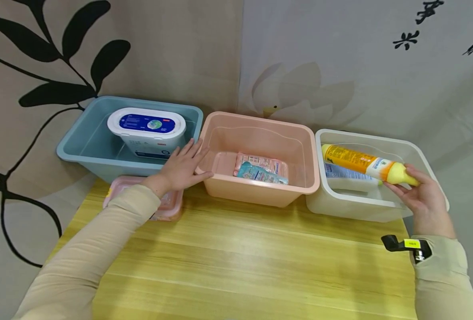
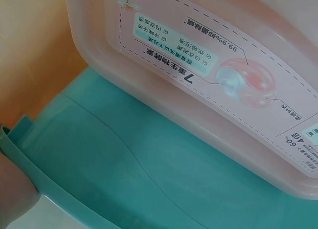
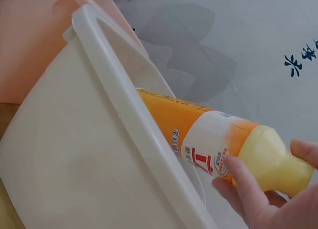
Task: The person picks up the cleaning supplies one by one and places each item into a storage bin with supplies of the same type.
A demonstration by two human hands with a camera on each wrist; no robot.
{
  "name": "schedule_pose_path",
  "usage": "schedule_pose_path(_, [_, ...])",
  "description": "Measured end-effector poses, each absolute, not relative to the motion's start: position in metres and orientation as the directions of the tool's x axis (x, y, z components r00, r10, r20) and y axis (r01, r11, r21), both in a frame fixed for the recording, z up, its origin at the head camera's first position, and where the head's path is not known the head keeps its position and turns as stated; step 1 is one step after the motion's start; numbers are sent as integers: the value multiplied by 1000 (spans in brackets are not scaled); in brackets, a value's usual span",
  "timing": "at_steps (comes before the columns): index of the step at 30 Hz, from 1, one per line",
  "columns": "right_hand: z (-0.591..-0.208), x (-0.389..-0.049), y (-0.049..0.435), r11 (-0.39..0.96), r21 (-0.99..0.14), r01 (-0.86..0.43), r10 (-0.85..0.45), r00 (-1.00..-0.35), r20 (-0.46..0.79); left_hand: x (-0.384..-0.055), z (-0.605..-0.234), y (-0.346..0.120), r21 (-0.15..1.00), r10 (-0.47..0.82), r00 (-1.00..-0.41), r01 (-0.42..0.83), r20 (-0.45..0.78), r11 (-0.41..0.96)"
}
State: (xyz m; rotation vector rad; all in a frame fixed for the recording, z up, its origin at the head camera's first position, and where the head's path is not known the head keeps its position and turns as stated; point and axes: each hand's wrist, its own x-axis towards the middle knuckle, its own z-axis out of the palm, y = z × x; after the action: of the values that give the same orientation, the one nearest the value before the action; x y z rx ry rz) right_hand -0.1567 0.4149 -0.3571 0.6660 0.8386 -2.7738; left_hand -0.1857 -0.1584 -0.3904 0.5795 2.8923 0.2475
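My right hand (image 1: 424,193) grips an orange bottle (image 1: 352,161) by its yellow cap end. The bottle lies tilted across the white bin (image 1: 352,209), its far end over the inside. In the right wrist view my thumb and fingers wrap the pale yellow cap (image 3: 271,162), near the bin's rim. Below it, a white bottle with a blue label (image 1: 348,178) lies in the bin. My left hand (image 1: 184,169) rests with spread, straight fingers on the adjoining rims of the blue bin (image 1: 76,155) and the pink bin (image 1: 256,191).
A white lidded tub (image 1: 146,129) stands in the blue bin. Inside the pink bin lie a pink packet (image 1: 256,162) and a teal packet (image 1: 262,174). Under my left forearm sits a pink plastic box (image 2: 198,65), partly hidden, on the wooden table (image 1: 240,266). A printed curtain hangs behind.
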Motion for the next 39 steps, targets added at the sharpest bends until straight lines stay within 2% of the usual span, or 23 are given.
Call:
schedule_pose_path(10, [-359,-163,409,-796,-501,340,-62,-869,-491,-186,-389,-157,195,397,-908,368,-137,909])
schedule_pose_path(24, [-357,-174,403,-781,-505,367,3,-807,-591,-187,-391,-157,184,395,-909,368,-136,911])
schedule_pose_path(32, [-354,-181,406,-787,-450,423,-39,-762,-647,-186,-390,-159,188,391,-910,364,-139,912])
schedule_pose_path(39, [-351,-187,408,-839,-376,393,-30,-723,-690,-186,-390,-158,193,390,-910,361,-139,912])
